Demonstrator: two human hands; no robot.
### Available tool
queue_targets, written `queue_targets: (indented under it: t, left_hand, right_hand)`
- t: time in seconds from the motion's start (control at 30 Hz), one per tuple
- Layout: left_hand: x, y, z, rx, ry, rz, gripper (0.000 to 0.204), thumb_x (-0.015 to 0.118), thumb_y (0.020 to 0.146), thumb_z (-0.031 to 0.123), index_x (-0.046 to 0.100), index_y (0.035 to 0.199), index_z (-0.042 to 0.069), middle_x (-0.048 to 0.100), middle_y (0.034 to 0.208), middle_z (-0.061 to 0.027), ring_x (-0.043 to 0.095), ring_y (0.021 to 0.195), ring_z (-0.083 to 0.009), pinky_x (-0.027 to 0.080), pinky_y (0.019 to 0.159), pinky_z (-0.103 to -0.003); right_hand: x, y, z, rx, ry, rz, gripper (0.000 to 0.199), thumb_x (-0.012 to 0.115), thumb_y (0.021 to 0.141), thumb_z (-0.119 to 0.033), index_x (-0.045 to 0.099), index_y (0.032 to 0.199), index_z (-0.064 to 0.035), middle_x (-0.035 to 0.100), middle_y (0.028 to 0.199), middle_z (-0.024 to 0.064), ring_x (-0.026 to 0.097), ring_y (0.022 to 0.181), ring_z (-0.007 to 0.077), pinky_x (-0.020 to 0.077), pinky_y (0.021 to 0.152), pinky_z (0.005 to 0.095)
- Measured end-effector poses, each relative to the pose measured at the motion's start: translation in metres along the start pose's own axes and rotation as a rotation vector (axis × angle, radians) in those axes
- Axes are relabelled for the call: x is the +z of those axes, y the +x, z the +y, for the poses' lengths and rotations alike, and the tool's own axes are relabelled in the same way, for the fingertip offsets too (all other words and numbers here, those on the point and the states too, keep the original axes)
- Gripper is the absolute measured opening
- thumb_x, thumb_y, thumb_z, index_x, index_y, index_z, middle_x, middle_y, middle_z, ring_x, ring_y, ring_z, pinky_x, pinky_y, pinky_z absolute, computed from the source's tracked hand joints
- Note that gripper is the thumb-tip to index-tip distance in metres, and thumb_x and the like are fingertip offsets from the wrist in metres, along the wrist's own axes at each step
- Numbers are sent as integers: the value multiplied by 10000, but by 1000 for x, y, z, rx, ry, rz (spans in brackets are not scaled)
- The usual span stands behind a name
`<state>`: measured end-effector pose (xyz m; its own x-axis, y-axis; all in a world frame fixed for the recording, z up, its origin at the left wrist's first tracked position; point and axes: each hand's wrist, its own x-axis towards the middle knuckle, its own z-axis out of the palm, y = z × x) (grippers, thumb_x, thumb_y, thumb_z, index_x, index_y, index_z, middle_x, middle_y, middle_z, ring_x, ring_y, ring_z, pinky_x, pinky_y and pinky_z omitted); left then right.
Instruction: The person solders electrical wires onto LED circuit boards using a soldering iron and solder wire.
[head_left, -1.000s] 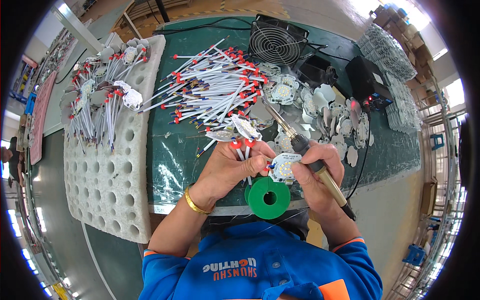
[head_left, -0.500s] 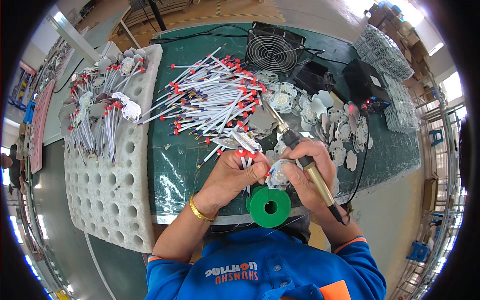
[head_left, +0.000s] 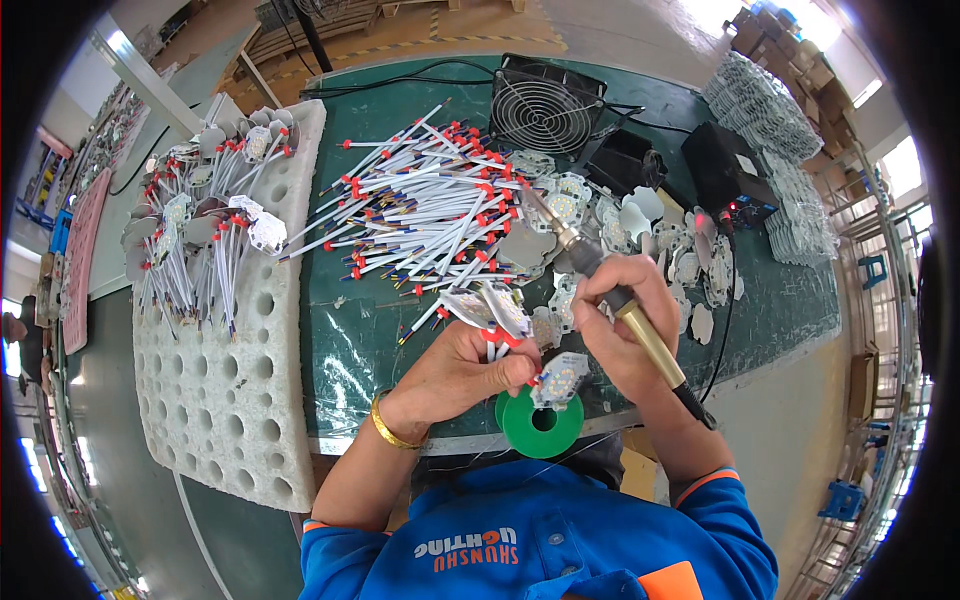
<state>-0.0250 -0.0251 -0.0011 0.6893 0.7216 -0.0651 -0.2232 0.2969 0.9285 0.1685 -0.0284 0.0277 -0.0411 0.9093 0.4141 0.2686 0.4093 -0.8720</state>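
Note:
My left hand (head_left: 462, 373) is closed round several white cables with red collars. LED boards (head_left: 490, 310) stand at the upper ends of these cables, above the fist. Another round LED board (head_left: 560, 380) sticks out to the right by the thumb, over a green solder spool (head_left: 542, 422). My right hand (head_left: 628, 325) grips a soldering iron (head_left: 640, 335) with a gold-coloured handle. Its metal tip points up and left, over loose boards (head_left: 570, 200). The right fingers are apart from the board at my left thumb.
A heap of white cables (head_left: 430, 200) covers the middle of the green table (head_left: 350, 400). On the left, wired boards rest on a white foam block (head_left: 215, 400) with holes. A black fan (head_left: 545, 110) and a black box with a red light (head_left: 730, 175) stand farther back.
My right hand has drawn away from the round LED board, moving slightly up with the soldering iron. The board now hangs a little lower beside my left thumb.

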Motion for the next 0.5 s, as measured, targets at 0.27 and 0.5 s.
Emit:
queue_targets:
  t: [0.27,0.5]
  left_hand:
    - [-24,0,-2,359,-698,-54,392,687,753,400,551,832,41,417,619,25,336,548,-92,255,506,-246]
    - [-18,6,21,121,-63,686,200,642,828,150,637,972,11,591,748,-15,491,587,-50,354,496,-176]
  right_hand:
    - [-2,21,20,-311,-334,7,162,618,730,14,543,863,-40,570,688,107,566,598,248,445,593,326]
    - [7,41,46,-560,-845,-291,177,573,702,-109,503,865,-104,483,654,57,515,719,239,374,655,364]
